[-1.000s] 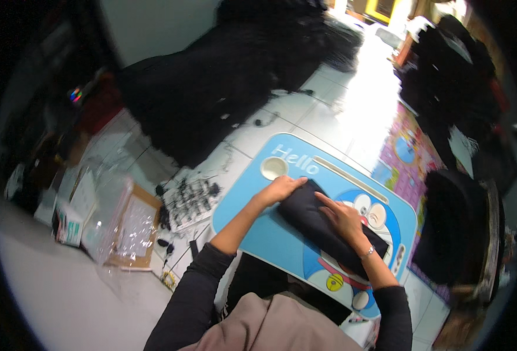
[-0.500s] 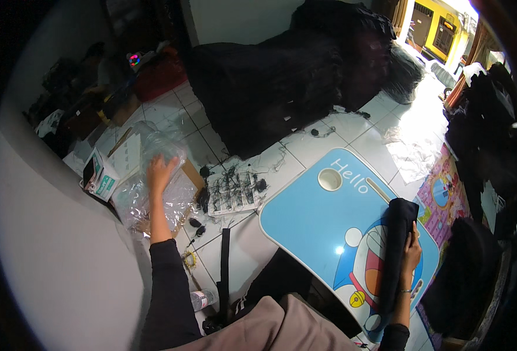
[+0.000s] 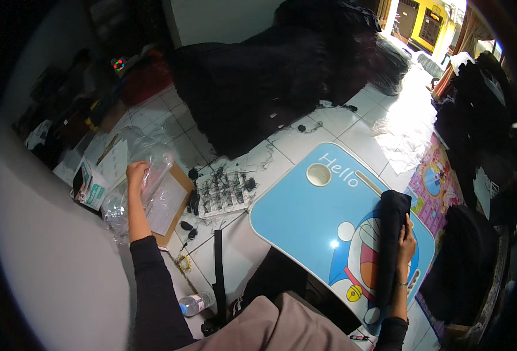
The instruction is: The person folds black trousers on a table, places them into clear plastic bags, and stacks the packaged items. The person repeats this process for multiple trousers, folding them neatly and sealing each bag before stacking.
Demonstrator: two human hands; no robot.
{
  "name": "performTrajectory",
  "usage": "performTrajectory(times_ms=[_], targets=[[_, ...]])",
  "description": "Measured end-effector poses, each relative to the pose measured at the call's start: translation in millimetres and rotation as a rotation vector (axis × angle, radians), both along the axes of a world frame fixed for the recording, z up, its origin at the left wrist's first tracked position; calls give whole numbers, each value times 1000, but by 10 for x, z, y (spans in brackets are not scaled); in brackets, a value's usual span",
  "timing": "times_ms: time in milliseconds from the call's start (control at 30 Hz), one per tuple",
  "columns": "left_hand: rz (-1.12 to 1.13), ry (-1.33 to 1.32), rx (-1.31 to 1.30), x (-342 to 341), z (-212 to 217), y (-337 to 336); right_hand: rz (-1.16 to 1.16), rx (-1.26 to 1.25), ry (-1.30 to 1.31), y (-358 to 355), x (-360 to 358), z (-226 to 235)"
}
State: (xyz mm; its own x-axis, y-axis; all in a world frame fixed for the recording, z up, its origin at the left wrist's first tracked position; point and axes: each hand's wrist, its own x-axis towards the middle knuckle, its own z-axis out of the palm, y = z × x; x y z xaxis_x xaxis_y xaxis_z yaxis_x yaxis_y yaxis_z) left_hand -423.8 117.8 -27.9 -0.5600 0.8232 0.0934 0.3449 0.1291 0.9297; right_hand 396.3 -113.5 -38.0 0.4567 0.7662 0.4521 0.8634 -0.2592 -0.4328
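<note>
Far left, by the wall, lies one small white box (image 3: 92,186) with a green patch, and beside it a heap of clear plastic bags (image 3: 147,169), too crumpled to count, spread over one brown cardboard sheet (image 3: 173,202). The left hand (image 3: 136,174) reaches out over this heap, fingers curled into the plastic; whether they actually pinch a bag I cannot tell. Just right of the cardboard sits one white tray (image 3: 223,194) crowded with small dark pieces, more of them scattered on the tiles around it. One black strap (image 3: 217,263) runs down the floor toward the person, and one clear bottle (image 3: 195,303) lies near the left sleeve. Further right stands one light-blue lap table (image 3: 305,216) with a cartoon print and a round cup hollow; its near-left part is bare, and its left edge is close to the tray with a strip of open tile between. On the table's right part lies one folded black cloth (image 3: 390,234), long, narrow and dark, running from near the far rim toward the person. The right hand (image 3: 406,243) rests on the cloth's right side, fingers wrapped onto it and pressing it down. Beyond the table's right rim is one colourful mat (image 3: 439,181), crowded by dark bundles; a large black pile (image 3: 282,70) fills the floor behind.
</note>
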Motion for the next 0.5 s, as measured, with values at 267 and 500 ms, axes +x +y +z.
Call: performTrajectory(times_ms=[267, 500], targets=[[211, 504, 34, -871, -256, 467, -22, -4, -20, 0, -89, 88], [-249, 516, -490, 148, 947, -54, -94, -113, 92, -3, -142, 175]])
